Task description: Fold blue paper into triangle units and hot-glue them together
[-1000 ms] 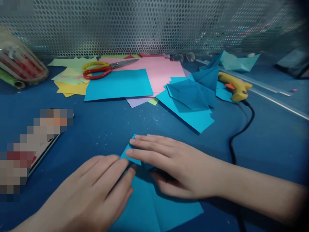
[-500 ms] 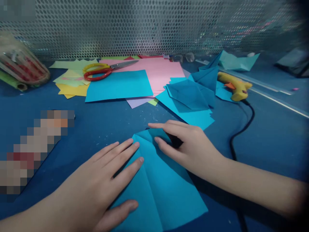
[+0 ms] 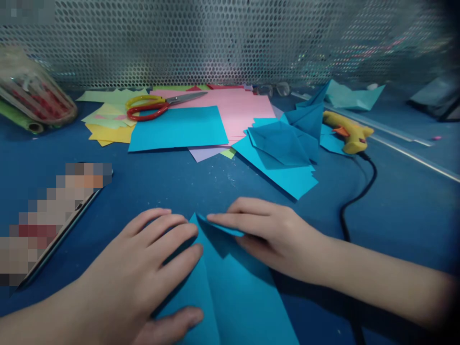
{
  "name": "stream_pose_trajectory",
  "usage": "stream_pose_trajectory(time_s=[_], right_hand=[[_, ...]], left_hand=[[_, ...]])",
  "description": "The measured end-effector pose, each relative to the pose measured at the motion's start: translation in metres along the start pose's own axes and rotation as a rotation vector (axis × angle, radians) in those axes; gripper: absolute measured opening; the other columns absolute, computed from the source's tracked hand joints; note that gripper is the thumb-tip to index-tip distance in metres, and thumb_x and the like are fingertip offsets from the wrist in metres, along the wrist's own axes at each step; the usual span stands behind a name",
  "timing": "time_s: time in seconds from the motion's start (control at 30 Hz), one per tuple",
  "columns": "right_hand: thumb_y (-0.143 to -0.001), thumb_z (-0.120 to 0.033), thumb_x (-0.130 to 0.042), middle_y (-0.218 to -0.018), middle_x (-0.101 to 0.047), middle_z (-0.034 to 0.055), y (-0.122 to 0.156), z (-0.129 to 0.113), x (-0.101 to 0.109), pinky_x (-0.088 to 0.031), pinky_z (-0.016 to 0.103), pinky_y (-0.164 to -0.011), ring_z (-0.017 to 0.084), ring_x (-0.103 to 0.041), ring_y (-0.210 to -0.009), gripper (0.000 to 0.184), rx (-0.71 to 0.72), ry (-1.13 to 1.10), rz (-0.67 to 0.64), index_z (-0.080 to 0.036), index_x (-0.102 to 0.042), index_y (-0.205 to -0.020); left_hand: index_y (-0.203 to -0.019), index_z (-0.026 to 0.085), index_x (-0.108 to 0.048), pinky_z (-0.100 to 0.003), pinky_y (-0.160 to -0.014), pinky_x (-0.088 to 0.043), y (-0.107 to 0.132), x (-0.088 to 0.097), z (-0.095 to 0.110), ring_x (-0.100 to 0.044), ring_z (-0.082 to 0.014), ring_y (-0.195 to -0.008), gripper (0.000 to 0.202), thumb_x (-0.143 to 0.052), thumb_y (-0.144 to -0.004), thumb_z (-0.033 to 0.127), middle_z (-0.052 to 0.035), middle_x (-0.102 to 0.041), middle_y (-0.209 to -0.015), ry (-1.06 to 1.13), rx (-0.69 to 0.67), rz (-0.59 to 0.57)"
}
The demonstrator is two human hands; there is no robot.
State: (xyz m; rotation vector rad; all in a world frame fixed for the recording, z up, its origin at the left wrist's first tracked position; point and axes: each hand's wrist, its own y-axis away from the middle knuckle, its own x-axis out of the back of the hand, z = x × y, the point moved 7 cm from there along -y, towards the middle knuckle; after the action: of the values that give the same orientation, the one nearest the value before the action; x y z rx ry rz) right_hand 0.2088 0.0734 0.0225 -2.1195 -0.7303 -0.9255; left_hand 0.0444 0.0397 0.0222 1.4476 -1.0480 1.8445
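Note:
A blue sheet of paper lies in front of me, with a lengthwise crease down it. My left hand rests on its left side, fingers bent and apart, fingertips near the top edge. At the upper right, my right hand pinches a flap of the same paper between fingers and thumb. That flap is lifted and tilts over the sheet, casting a shadow on it. The thumb is mostly hidden behind the flap. The sheet's bottom runs out of view.
Behind lie scissors on a blue sheet, pink paper, folded blue paper shapes and a yellow glue gun with a black cord. A jar stands at left, above a blurred-out flat device.
My right hand has moved slightly down, raising the paper's top right corner into a flap folding inward. The sheet sits lower in view. My left fingers are more bent.

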Motion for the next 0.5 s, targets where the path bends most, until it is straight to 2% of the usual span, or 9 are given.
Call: stream_pose_trajectory(time_s=[0.1,0.23,0.37,0.5], right_hand=[[-0.099,-0.005,-0.044,-0.103,-0.071,0.0095,0.003,0.001,-0.001,-0.059,0.019,-0.076,0.012,-0.069,-0.087,0.038,-0.050,-0.101,0.028,-0.011,-0.065,-0.131],[-0.100,-0.006,-0.047,-0.099,-0.069,0.0088,0.004,0.007,0.001,-0.059,0.021,-0.073,0.011,-0.067,-0.081,0.036,-0.065,-0.001,0.115,-0.011,-0.066,-0.129],[-0.104,-0.010,-0.044,-0.096,-0.070,0.0084,0.002,0.008,0.003,-0.058,0.023,-0.071,0.013,-0.066,-0.080,0.033,-0.027,0.126,0.077,-0.014,-0.069,-0.125],[-0.108,-0.015,-0.039,-0.093,-0.071,0.0098,0.003,0.003,0.007,-0.057,0.028,-0.073,0.016,-0.066,-0.084,0.034,0.112,0.290,0.047,-0.011,-0.069,-0.123]], left_hand=[[-0.115,0.021,-0.063,-0.039,-0.101,-0.044,-0.001,0.003,0.001,-0.065,-0.0231,-0.109,0.027,-0.047,-0.106,0.040,-0.0041,-0.073,-0.115,0.004,0.025,0.065],[-0.117,0.017,-0.065,-0.036,-0.093,-0.046,-0.004,0.005,0.003,-0.066,-0.0228,-0.105,0.024,-0.048,-0.107,0.031,-0.0054,-0.075,-0.112,-0.050,-0.036,0.097],[-0.124,0.018,-0.066,-0.039,-0.093,-0.046,-0.005,0.004,-0.004,-0.066,-0.0249,-0.109,0.030,-0.049,-0.106,0.035,-0.0039,-0.075,-0.121,-0.067,-0.031,0.085],[-0.130,0.018,-0.063,-0.040,-0.096,-0.047,-0.006,0.002,-0.009,-0.065,-0.0265,-0.116,0.033,-0.052,-0.103,0.034,-0.0050,-0.073,-0.128,-0.088,-0.034,0.056]])
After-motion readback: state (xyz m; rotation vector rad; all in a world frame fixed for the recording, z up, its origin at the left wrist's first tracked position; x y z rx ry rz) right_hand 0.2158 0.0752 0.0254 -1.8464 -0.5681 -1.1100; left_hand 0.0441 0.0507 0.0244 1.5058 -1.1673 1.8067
